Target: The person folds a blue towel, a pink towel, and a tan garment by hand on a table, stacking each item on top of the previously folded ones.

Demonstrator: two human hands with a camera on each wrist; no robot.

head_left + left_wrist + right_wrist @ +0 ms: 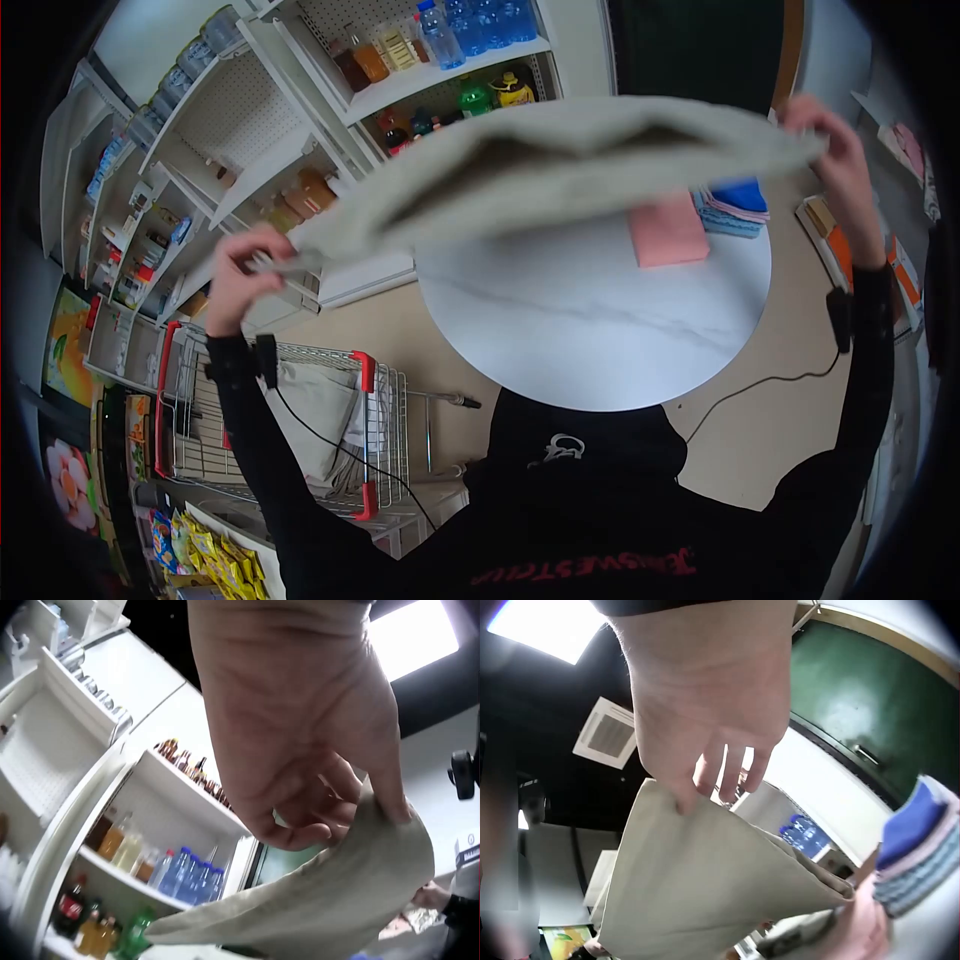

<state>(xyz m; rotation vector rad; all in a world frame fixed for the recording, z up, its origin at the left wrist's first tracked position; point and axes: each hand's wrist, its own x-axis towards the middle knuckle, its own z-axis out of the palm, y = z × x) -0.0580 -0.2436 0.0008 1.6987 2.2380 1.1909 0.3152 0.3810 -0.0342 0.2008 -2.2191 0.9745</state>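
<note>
A light grey-beige cloth [560, 190] is stretched in the air between both hands, over the far part of the round white table [590, 340]. Dark folds gape along its middle, and motion blurs it in the head view. My left hand [245, 275] pinches one end between thumb and fingers, with the cloth [330, 900] draping down in the left wrist view. At the opposite end, my right hand [840, 150] pinches a corner; there the cloth [690, 877] hangs as a broad flap below the thumb.
On the table lie a folded pink cloth [668, 232] and a stack of blue and pink cloths [735, 208]. A shopping cart [365, 375] containing pale fabric [310, 410] stands at the left. Shelves with bottles [440, 35] rise behind. Cables run from both wrists.
</note>
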